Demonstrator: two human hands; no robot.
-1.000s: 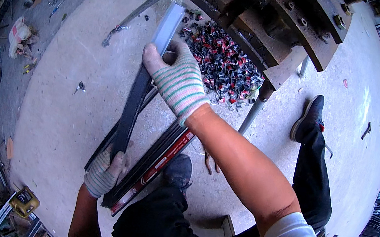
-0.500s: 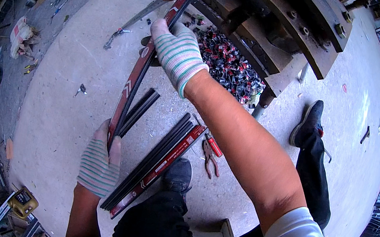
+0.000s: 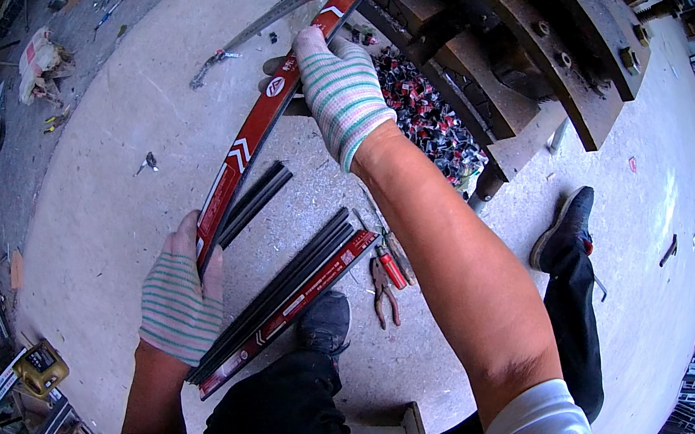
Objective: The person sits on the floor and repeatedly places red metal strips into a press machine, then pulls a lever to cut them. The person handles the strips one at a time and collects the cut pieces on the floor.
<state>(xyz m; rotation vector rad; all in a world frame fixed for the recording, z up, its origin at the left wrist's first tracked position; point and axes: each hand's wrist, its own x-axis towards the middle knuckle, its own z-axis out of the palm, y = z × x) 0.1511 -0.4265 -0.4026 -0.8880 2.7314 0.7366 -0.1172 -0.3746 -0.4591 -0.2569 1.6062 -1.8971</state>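
A long, straight metal profile strip [image 3: 242, 144] with a red printed face and dark edges is held in both hands. My left hand [image 3: 183, 300], in a striped knit glove, grips its near end. My right hand [image 3: 343, 92], gloved alike, is wrapped round it close to the far end. That far tip lies at the edge of the heavy rusty machine [image 3: 480, 83]. Below the strip are two dark profile strips [image 3: 256, 202]. Beside them rests a bundle of dark strips [image 3: 274, 297], with a red-faced strip [image 3: 295, 309] along its right side.
Pliers [image 3: 384, 292] and a red-handled tool [image 3: 391, 268] lie right of the bundle. Many small red and black cut pieces [image 3: 428, 120] are heaped under the machine. My shoes [image 3: 324, 322] stand on the concrete floor. A yellow-brown container [image 3: 41, 368] is at the lower left.
The red strip has rolled so that its printed face turns more upward, and its far end has shifted slightly right. Both hands keep their hold; the right has moved slightly right.
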